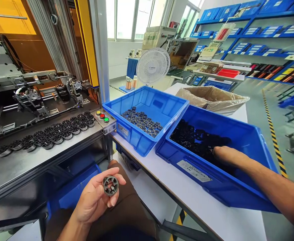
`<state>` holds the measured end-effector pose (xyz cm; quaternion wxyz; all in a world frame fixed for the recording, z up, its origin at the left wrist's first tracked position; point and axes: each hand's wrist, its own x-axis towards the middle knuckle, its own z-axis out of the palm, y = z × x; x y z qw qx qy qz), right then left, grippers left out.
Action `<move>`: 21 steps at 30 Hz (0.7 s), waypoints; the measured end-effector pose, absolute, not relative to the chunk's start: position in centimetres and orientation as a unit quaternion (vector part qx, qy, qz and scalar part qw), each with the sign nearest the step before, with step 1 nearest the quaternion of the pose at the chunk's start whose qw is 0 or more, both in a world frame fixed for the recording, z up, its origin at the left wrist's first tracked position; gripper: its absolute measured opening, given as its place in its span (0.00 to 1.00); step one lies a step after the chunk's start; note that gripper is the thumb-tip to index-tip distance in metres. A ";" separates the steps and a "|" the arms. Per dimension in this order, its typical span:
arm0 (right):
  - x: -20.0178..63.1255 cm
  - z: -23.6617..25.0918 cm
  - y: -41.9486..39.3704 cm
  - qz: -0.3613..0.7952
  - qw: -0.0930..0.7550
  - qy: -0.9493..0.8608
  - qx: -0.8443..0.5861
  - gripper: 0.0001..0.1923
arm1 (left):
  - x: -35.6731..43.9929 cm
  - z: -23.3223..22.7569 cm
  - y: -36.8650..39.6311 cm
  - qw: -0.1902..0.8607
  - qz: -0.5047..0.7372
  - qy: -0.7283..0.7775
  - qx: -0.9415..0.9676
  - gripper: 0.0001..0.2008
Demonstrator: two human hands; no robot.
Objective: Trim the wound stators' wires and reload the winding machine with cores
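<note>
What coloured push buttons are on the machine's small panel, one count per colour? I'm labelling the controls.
Control panel buttons by colour:
Yellow button: 1
Red button: 1
Green button: 1
Total: 3

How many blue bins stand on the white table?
2. One bin is near the machine, holding grey ring parts. The other bin is beside it on the right, holding black parts, with the right hand inside. The bag behind may hide more.

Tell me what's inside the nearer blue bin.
The nearer bin holds a heap of black ring parts, with the right hand reaching into them. The fingers and the bin's floor are covered.
</note>
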<state>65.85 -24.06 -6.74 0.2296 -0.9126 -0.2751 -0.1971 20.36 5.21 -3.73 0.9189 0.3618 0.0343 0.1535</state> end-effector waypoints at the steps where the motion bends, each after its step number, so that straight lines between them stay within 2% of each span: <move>1: 65.7 -6.0 -24.0 -0.178 0.214 -0.281 -0.918 0.13 | 20.4 -3.7 5.2 0.918 0.152 0.039 0.365 0.24; 5: 63.5 -2.8 -22.7 -0.128 0.162 -0.313 -0.927 0.15 | 20.5 -3.2 5.4 0.899 0.155 0.065 0.404 0.23; 8: 58.7 -0.3 -20.7 -0.147 0.165 -0.345 -0.912 0.13 | 20.6 -2.6 5.2 0.850 0.184 0.092 0.484 0.22; 9: 56.4 0.4 -19.9 -0.164 0.179 -0.357 -0.902 0.15 | 20.6 -2.4 5.1 0.830 0.197 0.102 0.511 0.22; 11: 51.1 1.5 -17.9 -0.190 0.270 -0.452 -0.829 0.14 | 20.7 -1.9 4.7 0.793 0.220 0.125 0.554 0.22; 13: 45.8 2.1 -15.8 -0.144 0.332 -0.564 -0.742 0.12 | 20.9 -1.5 4.1 0.759 0.243 0.147 0.585 0.23; 15: 41.3 1.9 -13.6 -0.124 0.390 -0.632 -0.658 0.15 | 21.1 -1.1 3.6 0.728 0.268 0.160 0.611 0.24; 18: 36.9 0.6 -11.0 -0.107 0.464 -0.652 -0.590 0.09 | 21.2 -0.8 3.2 0.696 0.291 0.165 0.636 0.26; 21: 35.0 -0.8 -9.2 -0.114 0.500 -0.660 -0.549 0.03 | 20.9 -0.6 3.2 0.691 0.290 0.168 0.641 0.26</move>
